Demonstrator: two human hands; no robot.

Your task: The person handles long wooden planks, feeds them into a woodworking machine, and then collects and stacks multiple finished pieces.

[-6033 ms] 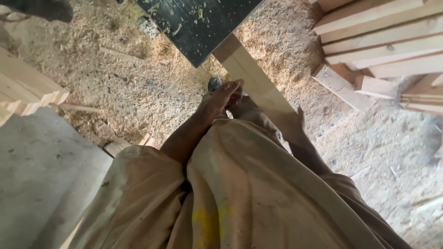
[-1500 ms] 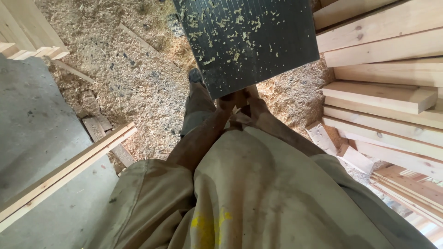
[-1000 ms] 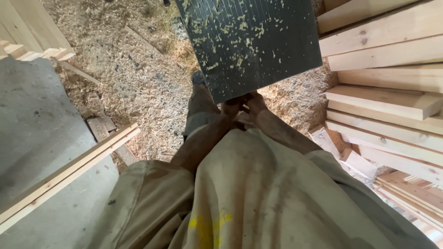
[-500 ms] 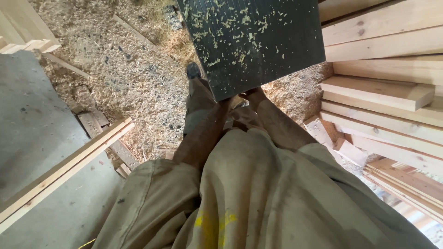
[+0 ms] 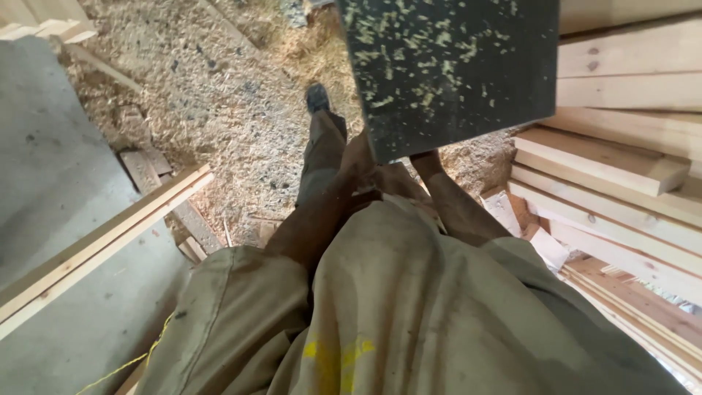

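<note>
A dark flat panel (image 5: pixel 453 66) speckled with wood chips fills the upper right of the head view. Both my arms reach forward from my beige shirt (image 5: pixel 409 307) to its near edge. My left hand (image 5: pixel 358 157) lies against the panel's lower left corner, back of the hand up, its fingers hidden. My right hand (image 5: pixel 425 159) goes under the panel's edge, so only the wrist shows. The two hands are close together, and whether they grip anything cannot be made out. My left leg and dark shoe (image 5: pixel 317 97) stand ahead on the sawdust.
Pale planks (image 5: pixel 621 161) are stacked along the right side. A long wooden slat (image 5: pixel 110 241) lies slantwise on a grey concrete slab (image 5: pixel 51 183) at the left. Sawdust and short offcuts (image 5: pixel 146 168) cover the floor between them. A yellow string (image 5: pixel 124 364) hangs at the lower left.
Six seconds ago my hands held a long plank under the panel; that plank is no longer visible. Over the last second the hands stayed at the panel's edge while the view shifted slightly.
</note>
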